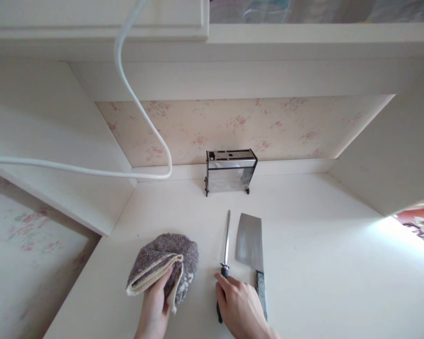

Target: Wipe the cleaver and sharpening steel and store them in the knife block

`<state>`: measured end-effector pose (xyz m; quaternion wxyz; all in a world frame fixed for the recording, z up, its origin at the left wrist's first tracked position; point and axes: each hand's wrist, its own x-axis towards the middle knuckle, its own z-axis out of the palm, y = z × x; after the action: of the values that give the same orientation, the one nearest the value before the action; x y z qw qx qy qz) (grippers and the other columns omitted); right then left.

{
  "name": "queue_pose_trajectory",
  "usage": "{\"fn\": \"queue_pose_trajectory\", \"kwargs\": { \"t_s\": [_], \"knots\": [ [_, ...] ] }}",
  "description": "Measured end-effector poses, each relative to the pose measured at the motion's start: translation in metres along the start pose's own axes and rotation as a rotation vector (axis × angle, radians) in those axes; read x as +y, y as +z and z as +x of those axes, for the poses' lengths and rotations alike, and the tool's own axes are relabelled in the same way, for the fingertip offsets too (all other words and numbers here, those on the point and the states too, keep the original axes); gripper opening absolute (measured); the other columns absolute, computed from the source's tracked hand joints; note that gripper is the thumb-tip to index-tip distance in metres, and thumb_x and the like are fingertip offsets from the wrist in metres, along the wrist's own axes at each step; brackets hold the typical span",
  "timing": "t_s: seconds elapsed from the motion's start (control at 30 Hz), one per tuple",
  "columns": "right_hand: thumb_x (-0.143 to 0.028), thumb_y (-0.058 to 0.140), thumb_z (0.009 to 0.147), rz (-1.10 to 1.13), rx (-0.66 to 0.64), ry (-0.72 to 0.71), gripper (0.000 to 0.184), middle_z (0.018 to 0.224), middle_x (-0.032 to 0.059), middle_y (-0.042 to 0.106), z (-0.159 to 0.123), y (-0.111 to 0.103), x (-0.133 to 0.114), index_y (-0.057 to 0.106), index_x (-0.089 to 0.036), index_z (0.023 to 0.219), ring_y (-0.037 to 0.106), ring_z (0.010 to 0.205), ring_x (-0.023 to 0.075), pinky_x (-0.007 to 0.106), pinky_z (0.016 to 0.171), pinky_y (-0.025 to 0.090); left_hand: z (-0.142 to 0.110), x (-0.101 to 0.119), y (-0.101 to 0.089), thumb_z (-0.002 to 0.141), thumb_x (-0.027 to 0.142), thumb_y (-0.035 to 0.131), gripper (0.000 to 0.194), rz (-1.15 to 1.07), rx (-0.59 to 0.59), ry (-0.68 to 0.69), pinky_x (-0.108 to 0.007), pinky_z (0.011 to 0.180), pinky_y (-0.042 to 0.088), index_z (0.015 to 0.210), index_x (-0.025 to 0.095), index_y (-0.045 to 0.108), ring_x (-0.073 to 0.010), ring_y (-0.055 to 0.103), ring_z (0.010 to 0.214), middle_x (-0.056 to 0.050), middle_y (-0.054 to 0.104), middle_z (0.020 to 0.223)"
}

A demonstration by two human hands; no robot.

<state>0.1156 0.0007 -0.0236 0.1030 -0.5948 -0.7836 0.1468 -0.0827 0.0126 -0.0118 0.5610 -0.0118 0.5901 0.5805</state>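
A folded purple-grey towel (pixel 169 256) with cream edges is gripped in my left hand (pixel 154 303), the thumb pressed into its folds. Over on the right, my right hand (pixel 240 301) has its fingers curled around the black handle of a honing steel (pixel 227 240). The steel's rod points away from me, along the white countertop (pixel 314 263). Just right of it, a cleaver (pixel 250 242) lies flat with its blade toward the back wall. Part of the cleaver's dark marbled handle is hidden behind my right hand.
A clear-sided knife block (pixel 231 172) with a slotted metal top stands against the floral back wall (pixel 212 129). The white cable (pixel 144 115) hangs across the upper left. White panels (pixel 392 141) flank the counter, with a cabinet (pixel 92 19) overhead.
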Motion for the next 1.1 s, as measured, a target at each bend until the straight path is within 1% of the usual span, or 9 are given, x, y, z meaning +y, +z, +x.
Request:
{"fn": "queue_pose_trajectory", "kwargs": {
  "t_s": [0.13, 0.23, 0.37, 0.47, 0.57, 0.67, 0.87, 1.0, 1.1],
  "knots": [
    [-0.016, 0.041, 0.091, -0.001, 0.007, -0.033, 0.030, 0.083, 0.0025, 0.075, -0.001, 0.000, 0.004, 0.068, -0.025, 0.102, 0.072, 0.064, 0.0198, 0.025, 0.051, 0.041, 0.002, -0.003, -0.001, 0.073, 0.019, 0.076, 0.035, 0.004, -0.024, 0.025, -0.027, 0.089, 0.056, 0.107, 0.026, 0.070, -0.0209, 0.060, 0.119, -0.001, 0.073, 0.114],
    [-0.016, 0.042, 0.090, -0.001, 0.006, -0.051, 0.030, 0.082, 0.0027, 0.075, -0.003, 0.000, 0.005, 0.066, -0.025, 0.106, 0.072, 0.064, 0.0197, 0.024, 0.051, 0.041, 0.004, -0.006, -0.002, 0.073, 0.020, 0.076, 0.036, 0.020, -0.033, 0.025, -0.028, 0.090, 0.056, 0.107, 0.026, 0.071, -0.0215, 0.061, 0.118, -0.002, 0.072, 0.116],
    [-0.018, 0.044, 0.091, -0.006, -0.039, -0.034, 0.024, 0.078, 0.0013, 0.074, -0.005, -0.006, 0.003, 0.065, -0.026, 0.100, 0.072, 0.064, 0.0205, 0.023, 0.050, 0.038, 0.008, -0.011, -0.004, 0.073, 0.019, 0.076, 0.039, 0.025, -0.045, -0.005, -0.032, 0.092, 0.056, 0.111, 0.024, 0.069, -0.0211, 0.067, 0.108, -0.003, 0.073, 0.112],
    [-0.024, 0.044, 0.094, 0.027, -0.039, -0.037, 0.025, 0.082, 0.0007, 0.076, -0.007, -0.012, 0.005, 0.063, -0.028, 0.110, 0.073, 0.067, 0.0209, 0.023, 0.052, 0.040, 0.008, -0.013, -0.004, 0.074, 0.018, 0.075, 0.041, 0.023, -0.042, 0.004, -0.031, 0.093, 0.055, 0.113, 0.025, 0.067, -0.0187, 0.067, 0.106, -0.001, 0.073, 0.111],
    [-0.031, 0.040, 0.097, 0.082, 0.026, 0.005, 0.030, 0.089, 0.0011, 0.076, -0.014, -0.015, 0.017, 0.058, -0.029, 0.121, 0.073, 0.070, 0.0208, 0.023, 0.053, 0.042, 0.006, -0.013, -0.004, 0.076, 0.017, 0.073, 0.039, 0.021, -0.017, 0.010, -0.028, 0.093, 0.054, 0.113, 0.026, 0.067, -0.0169, 0.066, 0.108, 0.000, 0.073, 0.113],
    [-0.033, 0.038, 0.097, 0.053, 0.074, 0.107, 0.029, 0.085, 0.0011, 0.076, -0.025, -0.013, 0.038, 0.058, -0.028, 0.117, 0.072, 0.063, 0.0212, 0.025, 0.050, 0.041, 0.006, -0.012, -0.005, 0.077, 0.018, 0.072, 0.038, 0.013, -0.031, -0.019, -0.029, 0.093, 0.054, 0.114, 0.027, 0.067, -0.0168, 0.066, 0.107, -0.001, 0.073, 0.112],
    [-0.020, 0.040, 0.091, 0.023, -0.066, 0.212, 0.027, 0.083, -0.0002, 0.075, -0.039, -0.011, 0.072, 0.063, -0.029, 0.100, 0.073, 0.071, 0.0220, 0.026, 0.055, 0.041, 0.008, -0.011, -0.001, 0.076, 0.020, 0.073, 0.036, 0.015, -0.074, -0.036, -0.033, 0.095, 0.054, 0.112, 0.025, 0.069, -0.0202, 0.066, 0.109, -0.003, 0.072, 0.114],
    [-0.020, 0.041, 0.088, 0.059, -0.126, 0.291, 0.028, 0.088, -0.0001, 0.075, -0.040, -0.017, 0.079, 0.064, -0.030, 0.103, 0.072, 0.077, 0.0225, 0.027, 0.061, 0.043, 0.005, -0.014, 0.004, 0.076, 0.015, 0.072, 0.035, -0.013, -0.091, -0.054, -0.031, 0.095, 0.053, 0.109, 0.025, 0.069, -0.0174, 0.067, 0.105, -0.001, 0.074, 0.109],
    [-0.021, 0.041, 0.088, 0.079, -0.145, 0.301, 0.030, 0.091, 0.0003, 0.075, -0.040, -0.018, 0.082, 0.064, -0.030, 0.104, 0.071, 0.079, 0.0231, 0.028, 0.063, 0.043, 0.004, -0.018, 0.002, 0.070, 0.012, 0.074, 0.032, -0.034, -0.125, -0.084, -0.035, 0.092, 0.055, 0.100, 0.023, 0.072, -0.0189, 0.070, 0.095, -0.001, 0.076, 0.099]
  ]
}}
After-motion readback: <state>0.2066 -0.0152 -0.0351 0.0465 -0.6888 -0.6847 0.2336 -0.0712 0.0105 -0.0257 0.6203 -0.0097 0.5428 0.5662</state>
